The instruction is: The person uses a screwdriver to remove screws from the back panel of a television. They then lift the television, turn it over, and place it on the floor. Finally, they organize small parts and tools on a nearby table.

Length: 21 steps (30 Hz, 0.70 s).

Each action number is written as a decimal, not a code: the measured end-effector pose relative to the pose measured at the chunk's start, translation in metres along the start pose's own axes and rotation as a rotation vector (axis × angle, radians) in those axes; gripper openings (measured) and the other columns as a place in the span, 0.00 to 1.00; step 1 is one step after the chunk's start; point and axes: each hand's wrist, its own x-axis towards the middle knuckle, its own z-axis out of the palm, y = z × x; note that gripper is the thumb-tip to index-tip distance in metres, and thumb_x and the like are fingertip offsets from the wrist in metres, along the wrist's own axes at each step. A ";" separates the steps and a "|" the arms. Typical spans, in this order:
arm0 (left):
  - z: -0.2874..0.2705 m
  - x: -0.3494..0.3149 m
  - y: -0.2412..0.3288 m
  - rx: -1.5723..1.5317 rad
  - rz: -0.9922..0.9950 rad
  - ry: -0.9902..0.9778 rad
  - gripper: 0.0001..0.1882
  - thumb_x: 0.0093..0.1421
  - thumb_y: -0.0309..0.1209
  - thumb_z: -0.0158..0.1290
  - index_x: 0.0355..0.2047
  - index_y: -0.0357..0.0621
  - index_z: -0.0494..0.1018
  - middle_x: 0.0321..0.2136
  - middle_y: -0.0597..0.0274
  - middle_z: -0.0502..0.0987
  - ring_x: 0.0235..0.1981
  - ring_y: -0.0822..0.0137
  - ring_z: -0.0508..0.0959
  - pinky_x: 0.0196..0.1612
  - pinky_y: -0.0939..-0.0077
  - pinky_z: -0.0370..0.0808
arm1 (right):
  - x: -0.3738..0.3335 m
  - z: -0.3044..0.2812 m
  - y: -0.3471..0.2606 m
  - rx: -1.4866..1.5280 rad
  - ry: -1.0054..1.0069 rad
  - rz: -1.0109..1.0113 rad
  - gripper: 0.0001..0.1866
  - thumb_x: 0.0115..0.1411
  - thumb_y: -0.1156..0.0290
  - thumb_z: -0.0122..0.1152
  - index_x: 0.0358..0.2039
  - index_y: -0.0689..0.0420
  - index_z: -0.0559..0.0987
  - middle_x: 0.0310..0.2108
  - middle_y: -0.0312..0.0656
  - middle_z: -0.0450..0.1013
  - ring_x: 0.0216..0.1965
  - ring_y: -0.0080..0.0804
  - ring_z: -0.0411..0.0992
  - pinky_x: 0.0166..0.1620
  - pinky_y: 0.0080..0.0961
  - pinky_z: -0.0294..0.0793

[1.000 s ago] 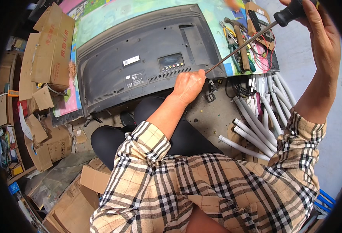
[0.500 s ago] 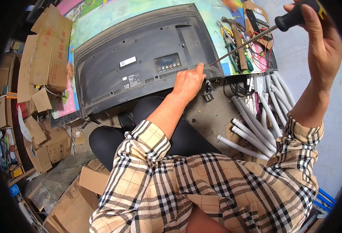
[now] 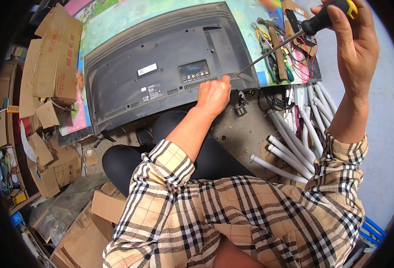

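A flat-screen television (image 3: pixel 121 58) lies with its dark grey back facing up on the colourful table. My right hand (image 3: pixel 358 53), raised at the upper right, is closed round the black and yellow handle of a long screwdriver (image 3: pixel 273 51). Its shaft slants down to the left, and the tip meets the television's back near its near right corner. My left hand (image 3: pixel 212 96) rests on the television's near edge, left of the tip, with its fingers curled in. What those fingers hold, if anything, is hidden.
Right of the television lie a hammer (image 3: pixel 277 53), pliers (image 3: pixel 264 42) and a meter with red leads (image 3: pixel 302 33). White pipes (image 3: pixel 291 156) and a black cable (image 3: pixel 275 99) sit below the table's right side. Cardboard boxes (image 3: pixel 56 58) stand at the left.
My right hand and the screwdriver handle have moved left and slightly down. The tip has shifted slightly left. My left hand has drawn back a little, its index finger now more curled.
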 end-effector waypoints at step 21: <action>-0.019 0.015 -0.046 -2.177 -0.623 -0.091 0.21 0.61 0.21 0.45 0.52 0.21 0.60 0.54 0.33 0.66 0.56 0.44 0.70 0.60 0.54 0.70 | 0.008 0.009 -0.024 -0.214 -0.279 -0.003 0.16 0.64 0.71 0.55 0.49 0.65 0.70 0.33 0.40 0.71 0.37 0.26 0.71 0.42 0.24 0.70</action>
